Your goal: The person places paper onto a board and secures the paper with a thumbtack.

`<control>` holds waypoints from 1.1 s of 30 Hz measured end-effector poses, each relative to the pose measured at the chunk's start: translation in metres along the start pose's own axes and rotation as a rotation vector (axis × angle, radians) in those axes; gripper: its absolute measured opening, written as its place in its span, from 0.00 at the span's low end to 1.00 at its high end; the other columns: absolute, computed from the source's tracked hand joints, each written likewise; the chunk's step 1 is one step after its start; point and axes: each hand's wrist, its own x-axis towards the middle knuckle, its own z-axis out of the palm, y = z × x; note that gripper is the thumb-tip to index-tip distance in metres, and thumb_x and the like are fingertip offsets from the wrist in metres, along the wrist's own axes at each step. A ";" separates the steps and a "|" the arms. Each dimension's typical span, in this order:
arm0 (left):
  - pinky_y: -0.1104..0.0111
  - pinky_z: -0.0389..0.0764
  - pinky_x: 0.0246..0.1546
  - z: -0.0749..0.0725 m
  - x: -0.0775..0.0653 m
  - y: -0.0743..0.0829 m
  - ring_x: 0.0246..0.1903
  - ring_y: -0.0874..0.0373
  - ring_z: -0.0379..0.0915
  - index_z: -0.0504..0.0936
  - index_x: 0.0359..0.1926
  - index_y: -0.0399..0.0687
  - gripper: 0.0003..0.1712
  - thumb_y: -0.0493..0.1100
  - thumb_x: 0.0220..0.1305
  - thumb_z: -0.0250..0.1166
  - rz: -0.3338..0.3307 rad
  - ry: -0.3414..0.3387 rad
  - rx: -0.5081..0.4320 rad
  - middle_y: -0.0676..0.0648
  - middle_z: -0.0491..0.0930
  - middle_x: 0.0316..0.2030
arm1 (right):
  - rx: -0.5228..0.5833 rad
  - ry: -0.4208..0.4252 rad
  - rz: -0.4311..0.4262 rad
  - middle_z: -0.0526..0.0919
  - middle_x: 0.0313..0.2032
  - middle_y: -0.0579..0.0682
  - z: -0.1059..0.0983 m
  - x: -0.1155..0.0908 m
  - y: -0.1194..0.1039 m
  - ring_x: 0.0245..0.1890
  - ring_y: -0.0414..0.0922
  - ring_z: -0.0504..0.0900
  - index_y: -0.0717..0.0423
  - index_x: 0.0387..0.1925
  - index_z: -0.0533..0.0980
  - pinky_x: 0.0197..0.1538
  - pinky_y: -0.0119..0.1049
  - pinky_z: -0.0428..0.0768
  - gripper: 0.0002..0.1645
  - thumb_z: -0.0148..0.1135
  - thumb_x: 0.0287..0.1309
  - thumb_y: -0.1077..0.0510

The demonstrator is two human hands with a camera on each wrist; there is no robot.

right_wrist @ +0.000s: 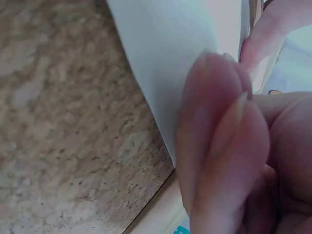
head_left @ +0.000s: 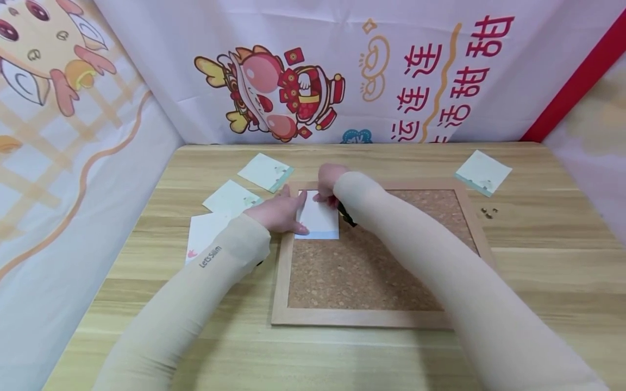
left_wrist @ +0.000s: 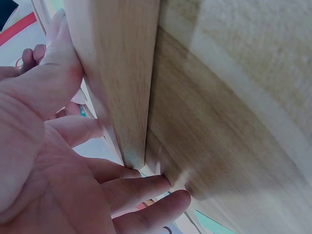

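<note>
A white paper note (head_left: 319, 217) with a blue lower strip lies on the upper-left corner of a wood-framed cork board (head_left: 352, 277). My left hand (head_left: 281, 210) spreads over the board's left edge, thumb touching the note's lower-left and a finger near its top. In the left wrist view the other fingers (left_wrist: 141, 195) reach past the wooden frame (left_wrist: 117, 73). My right hand (head_left: 332, 182) is curled at the note's upper right. Its thumb and fingertips (right_wrist: 226, 126) press together at the paper (right_wrist: 161, 53); I cannot tell what is between them.
Several paper notes lie left of the board, one with a green strip (head_left: 266, 172) and one with a pink print (head_left: 200, 233). Another note (head_left: 483, 172) rests at the back right, with small brass-coloured pieces (head_left: 486, 213) in front of it. A printed cloth (head_left: 381, 70) hangs behind the table.
</note>
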 end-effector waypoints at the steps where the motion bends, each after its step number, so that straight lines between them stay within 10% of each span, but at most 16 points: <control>1: 0.48 0.56 0.68 -0.001 -0.001 0.000 0.73 0.34 0.41 0.44 0.79 0.48 0.58 0.61 0.61 0.69 0.002 0.002 0.001 0.25 0.32 0.74 | 0.004 -0.001 0.014 0.84 0.26 0.53 0.001 0.007 -0.001 0.22 0.45 0.84 0.59 0.43 0.80 0.28 0.33 0.81 0.20 0.71 0.58 0.47; 10: 0.48 0.57 0.68 -0.001 -0.005 0.002 0.73 0.34 0.43 0.45 0.79 0.47 0.58 0.60 0.61 0.69 0.014 0.009 -0.001 0.25 0.32 0.74 | 0.047 0.013 0.018 0.85 0.30 0.55 -0.002 -0.009 -0.001 0.27 0.47 0.85 0.61 0.40 0.81 0.32 0.35 0.83 0.19 0.71 0.57 0.48; 20: 0.47 0.52 0.69 0.000 -0.003 0.001 0.73 0.36 0.42 0.43 0.79 0.49 0.59 0.62 0.60 0.68 -0.019 -0.013 0.001 0.27 0.31 0.74 | 0.241 -0.047 -0.278 0.85 0.30 0.57 -0.021 -0.038 0.038 0.25 0.48 0.82 0.59 0.41 0.79 0.34 0.42 0.83 0.09 0.64 0.66 0.56; 33: 0.44 0.49 0.69 0.000 -0.004 0.002 0.74 0.36 0.38 0.43 0.79 0.49 0.58 0.60 0.61 0.68 -0.008 -0.016 -0.016 0.28 0.31 0.75 | 0.161 0.316 -0.322 0.85 0.35 0.59 -0.113 -0.111 0.118 0.31 0.50 0.85 0.59 0.39 0.80 0.34 0.38 0.84 0.11 0.61 0.69 0.54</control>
